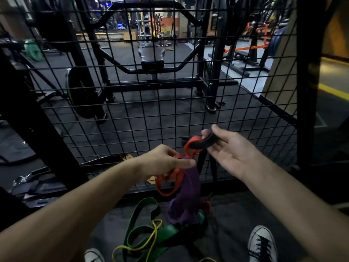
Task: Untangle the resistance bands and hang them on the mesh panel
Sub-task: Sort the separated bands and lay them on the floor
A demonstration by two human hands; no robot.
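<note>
Dark floor (pixel 236 220): green band (pixel 139 210), yellow band (pixel 151 241), purple band's (pixel 188 186) lower end.

Both forearms are running off the lower corners of the frame, so the elbows are not showing. The left hand (pixel 166 159) is covering the spot where the red band (pixel 170 181) and purple band (pixel 190 188) are meeting, hiding how they are crossing. The yellow band (pixel 151 237) and green band (pixel 139 220) are running out past the bottom edge. The white shoe (pixel 262 242) at lower right is being cut off there too. The far gym background is blurring in the upper frame.
</note>
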